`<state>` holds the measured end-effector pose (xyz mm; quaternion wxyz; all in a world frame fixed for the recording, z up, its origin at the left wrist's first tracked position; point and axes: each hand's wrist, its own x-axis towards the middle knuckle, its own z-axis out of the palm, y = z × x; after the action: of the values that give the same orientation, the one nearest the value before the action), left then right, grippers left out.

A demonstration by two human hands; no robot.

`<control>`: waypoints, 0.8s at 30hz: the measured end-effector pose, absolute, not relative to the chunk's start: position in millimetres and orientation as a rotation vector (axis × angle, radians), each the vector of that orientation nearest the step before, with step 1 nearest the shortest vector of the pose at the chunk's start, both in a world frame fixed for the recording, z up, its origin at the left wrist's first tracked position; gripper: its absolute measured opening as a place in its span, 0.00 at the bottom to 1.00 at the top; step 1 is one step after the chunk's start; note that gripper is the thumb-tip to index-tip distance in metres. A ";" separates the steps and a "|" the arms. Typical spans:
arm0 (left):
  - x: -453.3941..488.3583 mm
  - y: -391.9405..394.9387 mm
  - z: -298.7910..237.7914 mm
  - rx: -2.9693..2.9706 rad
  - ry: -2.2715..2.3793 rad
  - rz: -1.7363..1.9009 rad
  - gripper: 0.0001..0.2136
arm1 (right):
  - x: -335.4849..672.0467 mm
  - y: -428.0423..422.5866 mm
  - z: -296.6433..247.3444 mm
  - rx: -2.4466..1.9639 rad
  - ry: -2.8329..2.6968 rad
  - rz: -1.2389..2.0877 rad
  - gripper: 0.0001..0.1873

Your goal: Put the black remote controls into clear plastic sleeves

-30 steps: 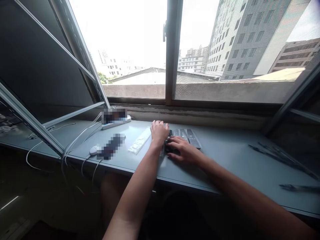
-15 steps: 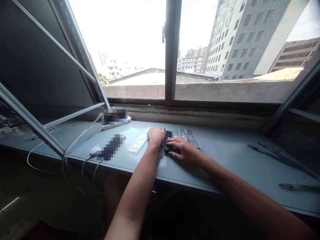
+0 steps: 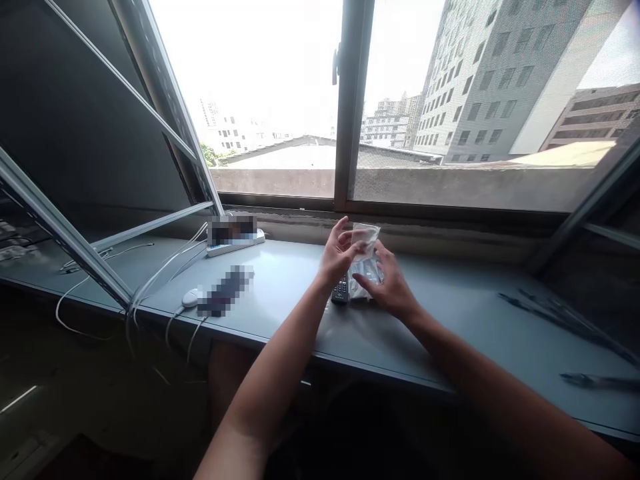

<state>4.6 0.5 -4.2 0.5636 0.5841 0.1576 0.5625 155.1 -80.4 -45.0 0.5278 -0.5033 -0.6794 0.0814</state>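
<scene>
In the head view my left hand [image 3: 339, 257] is raised over the table, its thumb and fingers pinching a clear plastic bag [image 3: 366, 237]. The bag's top stands above the fingertips. Close by on the right is my right hand [image 3: 393, 283], thumb and fingers apart beside the bag; whether a fingertip touches it I cannot tell. Below the hands lies a black remote control [image 3: 341, 291] with rows of buttons. Beside it is more clear plastic [image 3: 361, 287], partly hidden by my hands.
A white power strip [image 3: 235, 245] and a blurred-out object [image 3: 225, 291] sit on the table's left, with a round white charger [image 3: 191, 298] and cables. Dark cables [image 3: 550, 313] lie at the right. A metal frame [image 3: 65, 233] rises at the left; a window is behind.
The plastic bag has moved from the table, left of the remote, up into my left hand. My right hand has come off the remote and risen beside the bag. The view has shifted slightly.
</scene>
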 end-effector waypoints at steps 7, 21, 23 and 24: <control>-15.6 -5.4 19.1 0.904 0.303 1.175 0.27 | 158.4 -85.0 -31.9 -1.177 -1.777 0.209 0.12; -26.6 19.3 10.5 0.714 0.563 1.296 0.31 | 159.8 -95.8 -14.3 -1.168 -1.577 0.048 0.14; -18.5 12.2 7.8 0.819 0.551 1.090 0.32 | 159.3 -96.5 -14.2 -1.132 -1.633 -0.059 0.14; -14.7 9.2 5.9 0.868 0.543 0.978 0.30 | 158.9 -96.9 -14.4 -1.119 -1.656 -0.094 0.14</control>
<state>-14.7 9.2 5.9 0.7597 0.3985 0.2492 0.4493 158.9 -96.9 -14.4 0.5399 -0.4706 -0.6968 -0.0397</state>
